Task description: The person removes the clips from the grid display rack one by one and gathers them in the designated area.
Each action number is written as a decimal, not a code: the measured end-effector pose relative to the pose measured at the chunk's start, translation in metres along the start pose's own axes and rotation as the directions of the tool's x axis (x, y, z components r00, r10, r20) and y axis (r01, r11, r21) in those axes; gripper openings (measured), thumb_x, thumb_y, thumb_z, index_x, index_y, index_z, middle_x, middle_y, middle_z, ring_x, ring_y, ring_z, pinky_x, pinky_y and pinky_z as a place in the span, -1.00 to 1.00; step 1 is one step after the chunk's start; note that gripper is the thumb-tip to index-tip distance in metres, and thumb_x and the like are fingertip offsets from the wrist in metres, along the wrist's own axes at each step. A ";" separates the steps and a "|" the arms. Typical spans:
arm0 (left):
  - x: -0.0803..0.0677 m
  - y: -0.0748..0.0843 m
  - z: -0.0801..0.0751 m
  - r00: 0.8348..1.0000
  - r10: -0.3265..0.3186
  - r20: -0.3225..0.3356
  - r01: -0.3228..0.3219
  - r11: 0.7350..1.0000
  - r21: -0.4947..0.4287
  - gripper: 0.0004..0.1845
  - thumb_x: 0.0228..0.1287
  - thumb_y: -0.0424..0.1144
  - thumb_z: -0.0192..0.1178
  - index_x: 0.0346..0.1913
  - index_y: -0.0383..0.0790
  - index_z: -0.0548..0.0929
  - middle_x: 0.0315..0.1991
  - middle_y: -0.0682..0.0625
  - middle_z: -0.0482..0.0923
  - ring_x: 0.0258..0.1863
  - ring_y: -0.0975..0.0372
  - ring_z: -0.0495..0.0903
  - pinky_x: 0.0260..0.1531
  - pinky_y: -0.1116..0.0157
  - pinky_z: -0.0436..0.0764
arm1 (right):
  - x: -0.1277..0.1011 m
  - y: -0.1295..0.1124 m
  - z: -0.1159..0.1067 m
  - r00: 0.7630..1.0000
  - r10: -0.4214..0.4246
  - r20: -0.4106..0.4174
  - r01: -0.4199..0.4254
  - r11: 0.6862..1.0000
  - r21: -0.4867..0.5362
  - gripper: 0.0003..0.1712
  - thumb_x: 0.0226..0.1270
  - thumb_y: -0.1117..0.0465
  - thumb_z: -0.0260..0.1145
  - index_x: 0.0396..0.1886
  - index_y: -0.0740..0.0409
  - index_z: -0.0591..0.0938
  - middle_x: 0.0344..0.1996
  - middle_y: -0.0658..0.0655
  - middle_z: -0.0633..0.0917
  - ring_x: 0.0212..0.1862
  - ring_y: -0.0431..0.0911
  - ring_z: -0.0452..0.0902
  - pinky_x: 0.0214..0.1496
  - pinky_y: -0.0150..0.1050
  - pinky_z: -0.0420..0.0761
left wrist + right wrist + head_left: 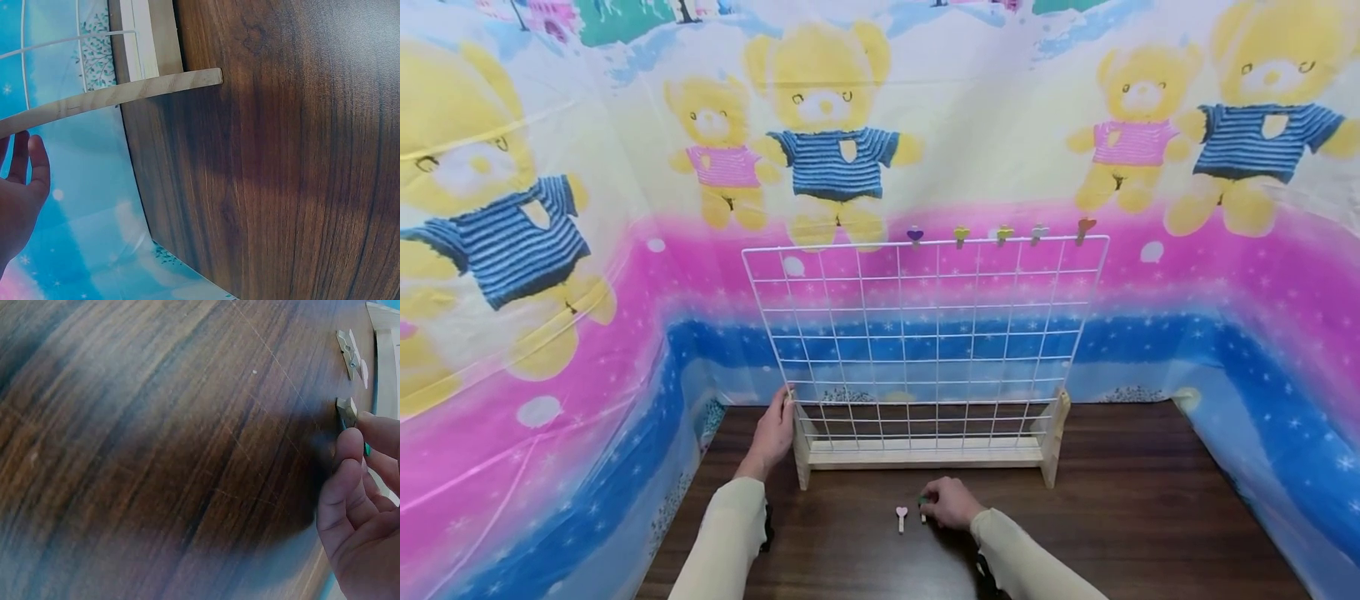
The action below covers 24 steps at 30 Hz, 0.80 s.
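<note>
A white wire grid (917, 358) stands upright in a wooden base (925, 454) on the table. My left hand (772, 429) is at the left upright, with fingertips touching its outer side in the left wrist view; part of the hand is out of that frame. In front of the base, my right hand (953, 502) pinches a small wooden clothespin (347, 412) with a green decoration, low at the tabletop. The fingers cover most of it. Just left of this, a clothespin with a pale pink heart (901, 513) lies on the table.
Along the grid's top wire sit several heart clothespins: a purple one (915, 235), two yellow, a pale one (1038, 232) and a red one (1085, 227). A printed bear cloth (985, 150) hangs behind and beside the dark wooden table (1142, 500).
</note>
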State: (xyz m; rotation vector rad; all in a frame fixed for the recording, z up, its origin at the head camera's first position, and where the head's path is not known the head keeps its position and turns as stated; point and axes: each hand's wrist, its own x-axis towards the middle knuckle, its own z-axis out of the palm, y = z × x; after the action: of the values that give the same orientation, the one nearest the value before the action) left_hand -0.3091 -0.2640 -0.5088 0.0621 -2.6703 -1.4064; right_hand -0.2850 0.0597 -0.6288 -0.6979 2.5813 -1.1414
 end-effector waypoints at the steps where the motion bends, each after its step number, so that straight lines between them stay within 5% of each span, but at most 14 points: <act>1: 0.000 0.000 0.000 1.000 -0.005 -0.002 0.005 1.000 -0.001 -0.54 0.40 -0.01 -0.36 0.33 0.09 0.02 0.28 -0.19 0.06 0.22 -0.01 0.09 0.05 -0.04 0.17 | 0.000 0.000 0.001 1.000 -0.004 0.000 0.004 1.000 -0.002 -0.94 0.08 0.29 0.27 -0.42 0.19 0.60 -0.67 -0.07 0.50 -0.72 -0.24 0.41 -0.67 -0.34 0.42; 8: -0.001 0.001 0.001 1.000 -0.010 -0.013 0.010 1.000 -0.006 -0.54 0.40 -0.03 -0.35 0.32 0.08 0.03 0.28 -0.19 0.07 0.22 -0.01 0.08 0.07 -0.03 0.15 | 0.003 0.003 0.005 1.000 -0.026 -0.006 0.026 1.000 -0.009 -0.95 0.07 0.31 0.27 -0.43 0.20 0.59 -0.68 -0.11 0.49 -0.73 -0.26 0.41 -0.67 -0.37 0.42; 17: -0.002 0.002 0.000 1.000 -0.009 -0.009 0.009 1.000 -0.002 -0.56 0.41 -0.07 -0.34 0.32 0.06 0.04 0.27 -0.21 0.09 0.22 -0.03 0.09 0.06 -0.04 0.16 | 0.003 0.008 0.002 0.995 -0.073 -0.068 0.062 0.986 -0.155 -0.84 0.02 0.18 0.32 -0.37 0.13 0.62 -0.54 -0.13 0.48 -0.46 -0.27 0.36 -0.40 -0.34 0.38; 24: -0.001 0.001 0.000 1.000 -0.007 -0.014 0.007 1.000 -0.004 -0.55 0.40 -0.05 -0.34 0.32 0.08 0.04 0.27 -0.20 0.09 0.21 -0.02 0.11 0.06 -0.03 0.17 | -0.002 0.002 -0.013 0.992 -0.100 -0.082 0.080 0.973 -0.217 -0.83 0.06 0.19 0.30 -0.32 0.13 0.63 -0.49 -0.07 0.47 -0.41 -0.22 0.36 -0.38 -0.31 0.37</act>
State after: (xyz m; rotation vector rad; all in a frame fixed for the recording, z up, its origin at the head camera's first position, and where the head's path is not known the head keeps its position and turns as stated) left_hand -0.3077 -0.2634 -0.5083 0.0808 -2.6590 -1.4081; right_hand -0.2890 0.0694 -0.6215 -0.8347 2.8063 -0.9503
